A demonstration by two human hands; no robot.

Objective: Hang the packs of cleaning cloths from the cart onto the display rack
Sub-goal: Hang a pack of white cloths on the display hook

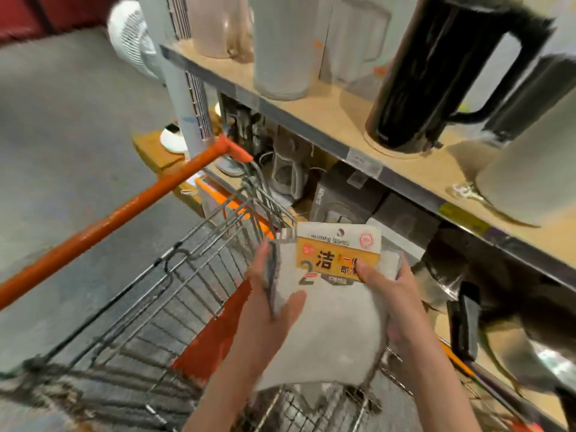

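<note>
Pack of cleaning cloths [333, 310], one visible, held above wire cart [174, 307] by two hands. Left hand [274, 294] grips pack's left edge, thumb over front. Right hand [389, 294] pinches right side, thumb on yellow label. Shelf [343, 132] just right carries one black kettle [448, 76], several pale ones. Open floor left of orange cart handle [124, 210]. Frame blurred; pack count in cart unreadable.

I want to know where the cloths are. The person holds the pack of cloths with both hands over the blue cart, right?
Almost. The head view shows both hands, left hand and right hand, holding the pack of cloths over the cart, but the cart is orange and grey wire, not blue.
</note>
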